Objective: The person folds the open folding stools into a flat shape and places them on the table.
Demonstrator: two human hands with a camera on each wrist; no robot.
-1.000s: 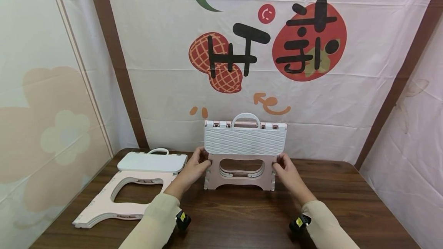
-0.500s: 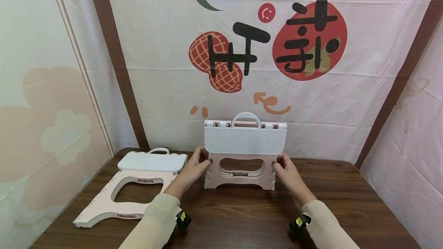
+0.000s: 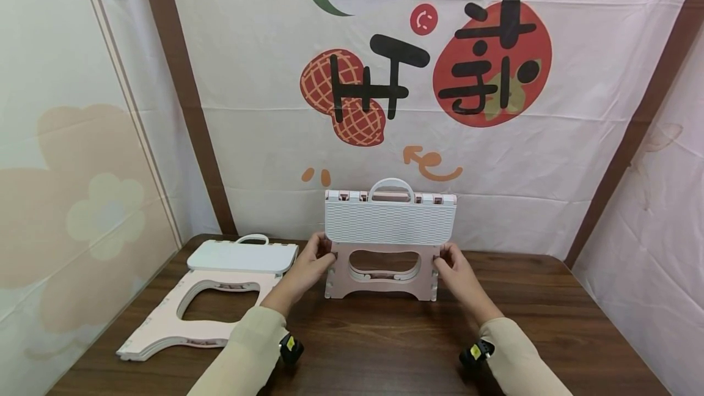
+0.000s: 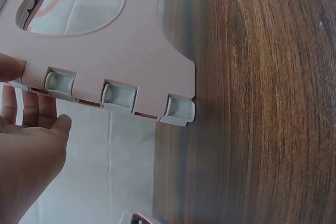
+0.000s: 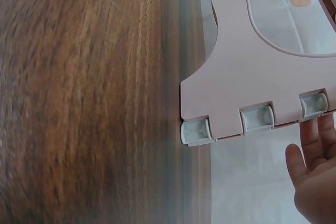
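Note:
A folded step stool (image 3: 383,289), pale pink with a white ribbed seat flap and a white carry handle on top, stands upright near the back of the table. My left hand (image 3: 304,271) pinches its left side edge, thumb in front and fingers behind. On the opposite edge my right hand (image 3: 459,274) pinches in the same way. The left wrist view shows the stool's hinged side (image 4: 118,95) with the left hand (image 4: 31,145) beside it. In the right wrist view the right hand (image 5: 317,174) is partly cut off by the frame, and its thumb is hidden.
A second folded stool (image 3: 165,316), pink and white, lies flat on the left of the brown wooden table (image 3: 379,353). Printed cloth (image 3: 264,139) hangs right behind the table's back edge, and more cloth hangs at both sides.

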